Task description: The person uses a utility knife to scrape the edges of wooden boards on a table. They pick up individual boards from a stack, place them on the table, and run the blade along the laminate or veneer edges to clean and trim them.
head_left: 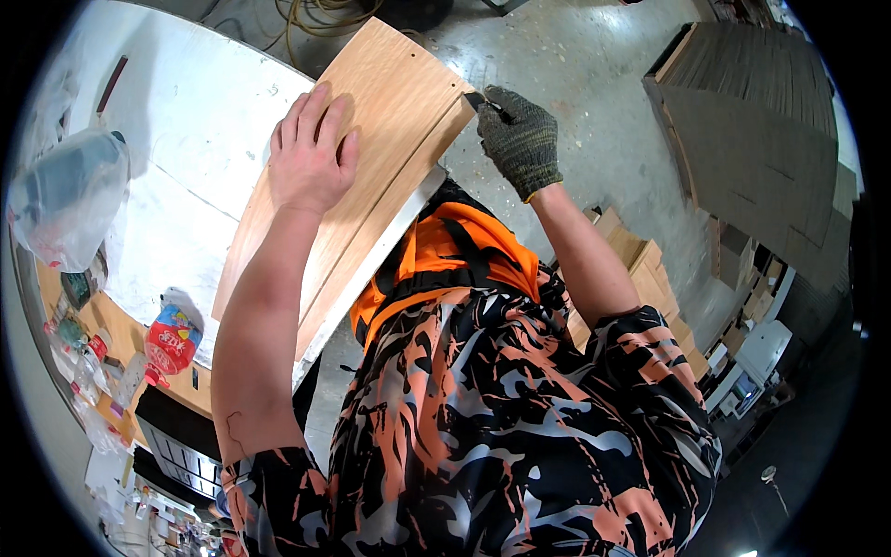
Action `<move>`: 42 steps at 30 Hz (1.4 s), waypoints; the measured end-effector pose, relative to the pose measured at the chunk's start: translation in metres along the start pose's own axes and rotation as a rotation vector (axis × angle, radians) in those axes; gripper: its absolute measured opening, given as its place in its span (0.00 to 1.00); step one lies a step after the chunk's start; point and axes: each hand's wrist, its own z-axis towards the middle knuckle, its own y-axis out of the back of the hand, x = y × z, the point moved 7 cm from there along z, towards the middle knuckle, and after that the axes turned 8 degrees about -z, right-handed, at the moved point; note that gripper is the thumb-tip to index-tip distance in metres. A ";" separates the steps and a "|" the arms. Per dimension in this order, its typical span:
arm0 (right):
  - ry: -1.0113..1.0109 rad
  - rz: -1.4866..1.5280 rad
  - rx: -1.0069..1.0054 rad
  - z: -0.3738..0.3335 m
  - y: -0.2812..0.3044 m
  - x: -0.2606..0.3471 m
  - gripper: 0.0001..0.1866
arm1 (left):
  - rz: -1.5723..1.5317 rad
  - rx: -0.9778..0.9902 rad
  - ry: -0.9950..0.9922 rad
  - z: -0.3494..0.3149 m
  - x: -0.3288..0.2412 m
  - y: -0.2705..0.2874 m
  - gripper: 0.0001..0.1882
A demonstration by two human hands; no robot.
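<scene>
Two hands, one glove, one small dark tool. Right hand point(518, 139), gloved, pinches the tool point(475, 99), its tip at the far right corner of the board. Left hand point(311, 153), bare, lies palm down on the board, fingers spread slightly, thumb out. One wood-grain board point(394, 111): under the left palm, just left of the right fist, lying slantwise over the edge of one white table point(200, 213). Left forearm reaches up and forward; right elbow bent, wrist turned inward. Farther left on the table side: one clear jug point(74, 200), one red bottle point(172, 342), one dark stick point(111, 85).
</scene>
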 end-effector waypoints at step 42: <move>-0.178 -0.248 0.163 -0.049 -0.030 0.066 0.14 | -0.028 0.088 0.047 0.001 0.003 0.003 0.24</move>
